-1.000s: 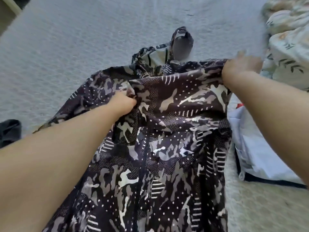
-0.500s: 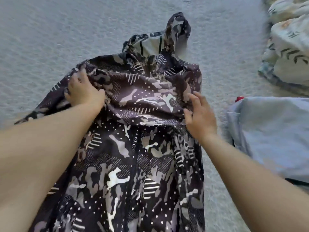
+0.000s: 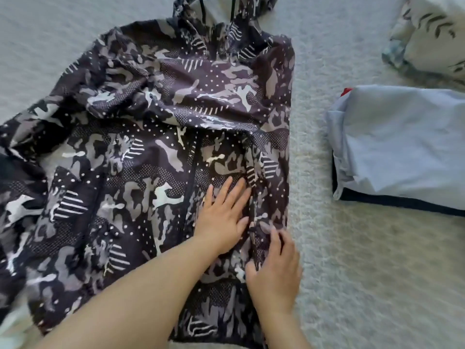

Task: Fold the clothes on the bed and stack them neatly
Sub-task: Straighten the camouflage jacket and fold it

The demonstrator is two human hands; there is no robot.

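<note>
Both hands (image 3: 247, 238) flat near jacket (image 3: 156, 137) right edge.

Pale fuzzy bedspread (image 3: 352, 273), soft daylight

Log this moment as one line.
left hand flat on camo jacket | right hand on jacket's right edge | folded blue garment to right

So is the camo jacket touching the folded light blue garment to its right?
Apart. The head view shows a bare strip of the bed cover between the camo jacket and the folded light blue garment.
</note>
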